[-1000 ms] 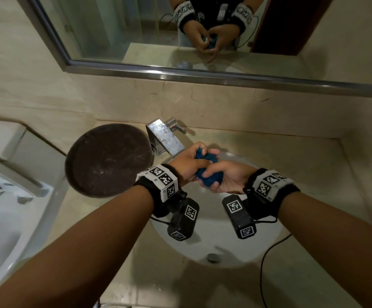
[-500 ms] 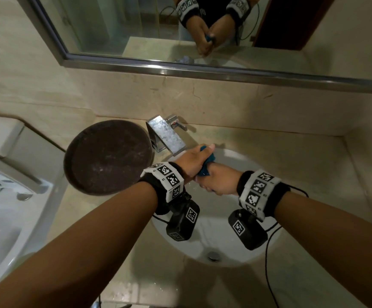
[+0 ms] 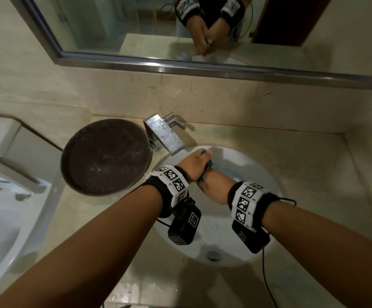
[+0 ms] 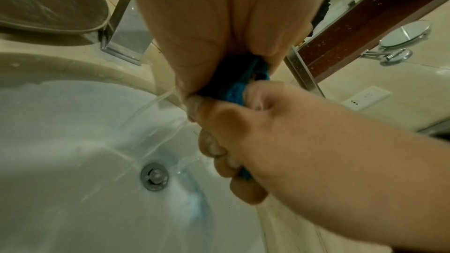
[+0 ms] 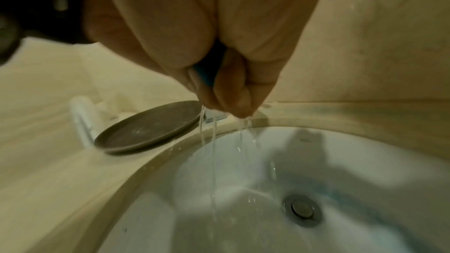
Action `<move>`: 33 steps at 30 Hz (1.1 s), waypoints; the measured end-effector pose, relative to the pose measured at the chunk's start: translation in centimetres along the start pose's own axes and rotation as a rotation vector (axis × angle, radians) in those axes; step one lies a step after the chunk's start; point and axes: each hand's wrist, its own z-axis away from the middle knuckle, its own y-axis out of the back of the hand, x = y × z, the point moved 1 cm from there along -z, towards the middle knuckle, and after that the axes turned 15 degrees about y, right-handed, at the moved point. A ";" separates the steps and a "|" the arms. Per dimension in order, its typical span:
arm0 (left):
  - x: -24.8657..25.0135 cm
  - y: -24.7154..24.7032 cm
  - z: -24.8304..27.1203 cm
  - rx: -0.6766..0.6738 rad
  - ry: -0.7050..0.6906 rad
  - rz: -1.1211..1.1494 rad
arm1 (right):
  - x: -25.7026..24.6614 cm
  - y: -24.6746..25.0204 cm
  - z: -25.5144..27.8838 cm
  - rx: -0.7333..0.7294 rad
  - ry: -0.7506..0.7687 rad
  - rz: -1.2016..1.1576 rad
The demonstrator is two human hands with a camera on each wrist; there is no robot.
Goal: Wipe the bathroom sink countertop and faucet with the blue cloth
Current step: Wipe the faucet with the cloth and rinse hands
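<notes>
Both hands squeeze the blue cloth (image 3: 209, 162) over the white sink basin (image 3: 247, 165). My left hand (image 3: 194, 162) grips its upper end just below the chrome faucet (image 3: 165, 134). My right hand (image 3: 211, 185) grips the lower end, fingers curled tight. In the left wrist view the cloth (image 4: 235, 91) shows twisted between the two fists, and thin streams of water run into the basin (image 4: 73, 141). In the right wrist view only a sliver of cloth (image 5: 203, 75) shows inside the fist, with water falling toward the drain (image 5: 302, 209). The beige countertop (image 3: 280, 147) surrounds the basin.
A round dark brown tray (image 3: 106, 156) lies on the counter left of the faucet. A mirror (image 3: 158, 25) runs along the back wall. A white toilet (image 3: 0, 207) stands at the far left. A black cable (image 3: 267, 276) hangs from my right wrist.
My hands have twisted the cloth tighter: it was a visible blue bundle between them, now mostly hidden in the fists. The right wrist rolled over and water streams out.
</notes>
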 end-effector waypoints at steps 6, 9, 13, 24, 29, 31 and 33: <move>-0.4 -0.6 0.5 -0.084 -0.059 0.040 | 0.7 1.3 1.5 0.093 -0.054 -0.534; -0.2 0.0 1.3 -0.126 -0.041 0.165 | 1.0 1.7 2.2 0.147 -0.070 -0.687; -1.0 0.2 1.2 -0.176 0.056 0.399 | 1.5 1.8 2.5 0.352 -0.009 -0.701; -0.4 -0.2 1.0 -0.178 -0.019 0.703 | 1.7 2.7 3.0 0.607 -0.150 -1.119; 0.5 0.0 1.3 -0.321 -0.002 0.879 | 2.4 3.0 3.1 0.305 -0.260 -1.461; 0.8 -0.1 1.4 -0.351 -0.005 0.774 | 2.2 3.0 3.1 0.137 -0.201 -1.581; 0.9 -0.2 1.5 -0.347 -0.040 0.642 | 1.7 3.3 3.0 0.038 -0.143 -1.620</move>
